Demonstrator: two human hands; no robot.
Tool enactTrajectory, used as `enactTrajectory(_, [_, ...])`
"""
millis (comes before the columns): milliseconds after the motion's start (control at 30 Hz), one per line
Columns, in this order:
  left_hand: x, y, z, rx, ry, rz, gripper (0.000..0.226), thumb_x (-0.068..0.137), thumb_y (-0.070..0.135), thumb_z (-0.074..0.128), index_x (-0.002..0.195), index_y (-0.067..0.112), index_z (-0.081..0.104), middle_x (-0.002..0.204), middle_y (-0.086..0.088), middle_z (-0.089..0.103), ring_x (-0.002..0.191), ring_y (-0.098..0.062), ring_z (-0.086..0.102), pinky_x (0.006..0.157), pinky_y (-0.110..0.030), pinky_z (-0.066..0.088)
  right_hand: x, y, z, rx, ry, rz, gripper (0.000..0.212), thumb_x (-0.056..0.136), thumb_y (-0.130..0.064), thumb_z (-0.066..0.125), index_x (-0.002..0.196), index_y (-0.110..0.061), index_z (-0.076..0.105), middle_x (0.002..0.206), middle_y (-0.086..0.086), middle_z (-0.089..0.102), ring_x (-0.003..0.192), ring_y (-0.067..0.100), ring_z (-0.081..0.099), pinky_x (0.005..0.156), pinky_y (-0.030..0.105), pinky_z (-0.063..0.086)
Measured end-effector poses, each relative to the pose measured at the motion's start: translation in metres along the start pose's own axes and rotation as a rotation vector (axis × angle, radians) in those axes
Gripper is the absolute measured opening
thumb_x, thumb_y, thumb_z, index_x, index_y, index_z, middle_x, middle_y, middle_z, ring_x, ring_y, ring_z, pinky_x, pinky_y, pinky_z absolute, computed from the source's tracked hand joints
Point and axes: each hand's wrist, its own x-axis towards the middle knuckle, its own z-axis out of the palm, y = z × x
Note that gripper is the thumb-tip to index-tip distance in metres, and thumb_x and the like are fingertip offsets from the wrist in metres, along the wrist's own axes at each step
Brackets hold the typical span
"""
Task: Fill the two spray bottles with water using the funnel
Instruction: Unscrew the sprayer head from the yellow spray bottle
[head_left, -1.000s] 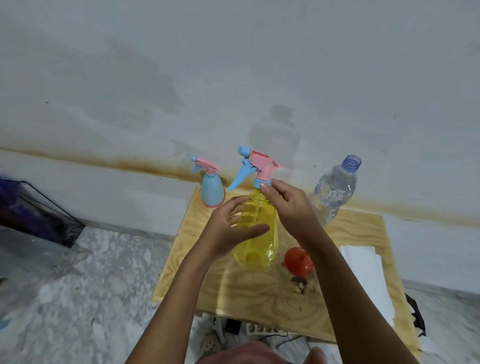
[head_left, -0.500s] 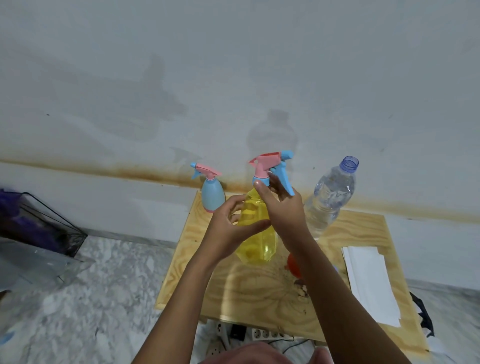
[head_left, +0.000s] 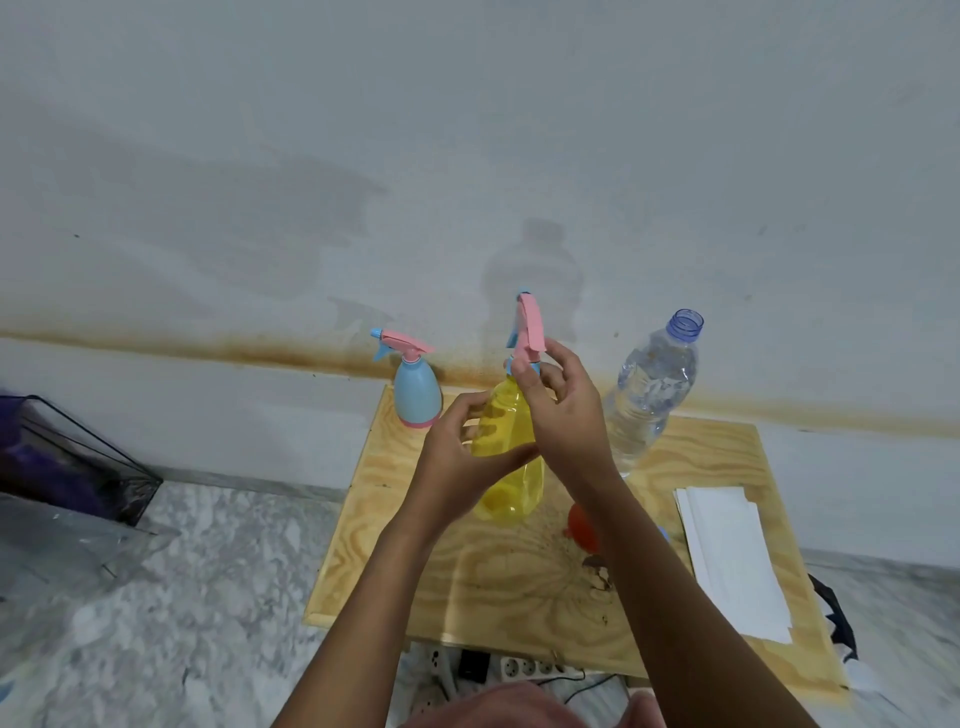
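My left hand (head_left: 460, 452) grips the body of the yellow spray bottle (head_left: 511, 486), held up over the wooden table (head_left: 498, 582). My right hand (head_left: 563, 410) pinches the collar under its pink and blue spray head (head_left: 529, 325), whose nozzle points away from me. A blue spray bottle (head_left: 415, 392) with a pink trigger stands at the table's back left corner. An uncapped clear water bottle (head_left: 649, 389) stands at the back right. The red funnel (head_left: 582, 527) lies on the table, partly hidden behind my right forearm.
White paper sheets (head_left: 732, 556) lie along the table's right side. A power strip (head_left: 519, 667) and cables lie on the marble floor under the front edge. A dark wire basket (head_left: 67, 457) sits on the floor at the left. The wall stands just behind the table.
The spray head has turned round on the yellow bottle under my right hand: nozzle left, then right, now pointing away. My left hand has kept its grip on the body.
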Motion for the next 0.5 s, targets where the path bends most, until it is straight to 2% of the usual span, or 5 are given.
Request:
enactTrajectory(100, [-0.001,-0.003,0.001,0.027,-0.001,0.014,0.055,0.066,0.025,0.091,0.106,0.039,0.055,0.104,0.024,0.062,0.098,0.010,0.060,0.075,-0.005,0.047,-0.002,0.002,-0.001,0.006,0.012,0.008,0.028,0.095,-0.028,0.063,0.120,-0.015,0.061,0.107,-0.008,0.071,0.102,0.000,0.066,0.084,0.018,0.049])
enactTrajectory(200, [-0.002,-0.007,0.002,0.034,0.010,0.030,0.055,0.066,0.025,0.091,0.103,0.039,0.054,0.103,0.024,0.062,0.099,0.011,0.059,0.079,-0.006,0.047,-0.001,0.003,-0.001,-0.105,0.057,-0.032,0.030,0.086,-0.032,0.074,0.112,-0.020,0.066,0.099,-0.010,0.069,0.095,0.005,0.064,0.082,0.024,0.051])
enactTrajectory(300, [0.000,-0.015,-0.001,0.030,0.008,0.016,0.057,0.064,0.030,0.093,0.104,0.042,0.055,0.106,0.021,0.063,0.101,0.007,0.059,0.085,-0.017,0.052,0.002,0.003,-0.004,-0.147,0.047,-0.035,0.024,0.084,-0.033,0.076,0.105,-0.022,0.070,0.085,-0.011,0.071,0.077,0.006,0.065,0.075,0.027,0.053])
enactTrajectory(367, [0.001,-0.020,-0.003,0.033,-0.006,0.010,0.059,0.063,0.032,0.093,0.108,0.043,0.056,0.109,0.018,0.065,0.103,0.002,0.061,0.086,-0.022,0.053,0.004,0.003,-0.007,-0.134,0.066,-0.060,0.019,0.088,-0.031,0.073,0.104,-0.020,0.071,0.086,-0.008,0.073,0.078,0.007,0.068,0.079,0.030,0.056])
enactTrajectory(500, [0.001,-0.036,-0.006,0.061,-0.016,0.001,0.063,0.065,0.033,0.092,0.116,0.038,0.055,0.112,0.018,0.065,0.104,0.004,0.060,0.086,-0.021,0.053,0.007,-0.004,-0.012,-0.115,0.099,-0.138,0.011,0.095,-0.024,0.064,0.099,-0.015,0.069,0.072,-0.012,0.068,0.069,-0.002,0.061,0.070,0.016,0.047])
